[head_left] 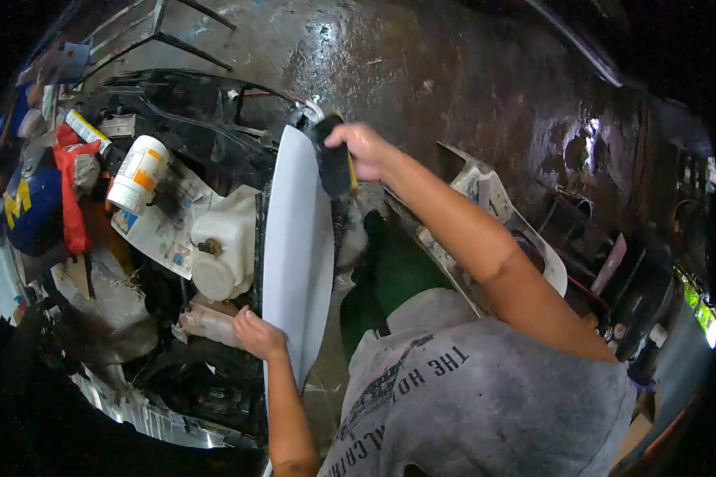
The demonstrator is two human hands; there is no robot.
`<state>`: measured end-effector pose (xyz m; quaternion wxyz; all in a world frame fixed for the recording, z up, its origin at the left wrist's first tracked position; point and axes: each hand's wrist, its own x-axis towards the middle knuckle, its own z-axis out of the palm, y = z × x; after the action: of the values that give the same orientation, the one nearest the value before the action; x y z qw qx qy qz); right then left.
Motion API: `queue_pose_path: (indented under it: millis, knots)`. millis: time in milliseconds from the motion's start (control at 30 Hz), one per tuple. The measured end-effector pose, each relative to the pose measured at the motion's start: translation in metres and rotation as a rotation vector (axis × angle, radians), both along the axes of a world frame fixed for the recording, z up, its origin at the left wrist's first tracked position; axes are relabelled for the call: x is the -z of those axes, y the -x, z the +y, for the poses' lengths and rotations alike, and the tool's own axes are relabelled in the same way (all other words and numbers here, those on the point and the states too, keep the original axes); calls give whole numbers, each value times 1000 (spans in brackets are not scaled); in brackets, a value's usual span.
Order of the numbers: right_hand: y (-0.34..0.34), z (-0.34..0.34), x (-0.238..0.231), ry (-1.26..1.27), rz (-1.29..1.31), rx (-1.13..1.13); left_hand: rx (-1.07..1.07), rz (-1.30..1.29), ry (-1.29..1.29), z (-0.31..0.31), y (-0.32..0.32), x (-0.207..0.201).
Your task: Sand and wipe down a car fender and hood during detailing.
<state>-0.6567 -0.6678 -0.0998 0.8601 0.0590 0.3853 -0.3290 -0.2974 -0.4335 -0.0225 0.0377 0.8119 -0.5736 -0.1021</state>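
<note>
A long pale grey, curved panel (294, 254), which looks like a car fender, runs along the side of an open engine bay. At its far end my right hand (362, 151) is closed on a flat black pad (334, 155) with a yellow edge, held against the panel's outer side. Whether the pad is abrasive I cannot tell. Lower down, my left hand (260, 334) lies across the panel's inner edge, its fingers reaching past it, with nothing held. Beside those fingers are a translucent tank (207, 322) and a whitish plastic reservoir (227, 238).
In the bay lie a white tub (138, 175) with an orange label, newspaper (163, 226), a red cloth (73, 191) and a blue bag-like item (33, 207). A removed white body part (525, 226) lies right of my legs. A metal frame (159, 36) stands far left.
</note>
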Motion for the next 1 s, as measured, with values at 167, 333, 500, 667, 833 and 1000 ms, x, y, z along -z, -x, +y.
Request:
queue_pose_path:
  millis: [167, 333, 500, 667, 833, 1000]
  knots:
    - [-24, 47, 7, 35, 86, 187, 3, -22, 23, 0, -4, 3]
    - [-5, 15, -6, -36, -37, 34, -5, 12, 19, 2, -5, 3]
    - [-32, 67, 19, 159, 384, 124, -13, 6, 13, -6, 4, 3]
    - [-21, 29, 11, 174, 311, 45, -25, 26, 38, 0, 3, 2]
    - [-34, 7, 22, 284, 577, 29, -32, 11, 29, 3, -2, 5]
    - [-28, 79, -7, 127, 356, -5, -27, -11, 13, 5, -6, 3]
